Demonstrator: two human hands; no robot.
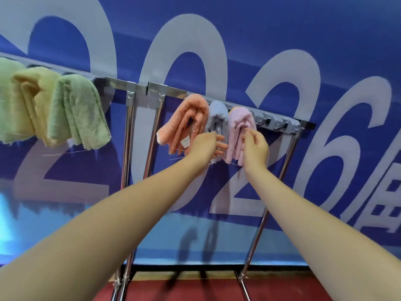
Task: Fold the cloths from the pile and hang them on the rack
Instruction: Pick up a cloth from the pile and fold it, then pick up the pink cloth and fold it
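Hands close in at the crowded stretch of the rack

Ahead of the left hand's fingers (219,142) the blue cloth (218,118) hangs touching the orange cloth (186,124) and the pink cloth (238,127), leaving no gap between them. Beyond the right hand (256,146), past its fingertips, a run of the rail (275,123) with grey hooks stays bare up to the slanted post (288,153). Below both hands the room down to the floor bar is open. Far off the left hand's side, green and yellow cloths (54,105) fill the other rack.

Orange cloth (186,118), grey-blue cloth (218,118), pink cloth (240,120)
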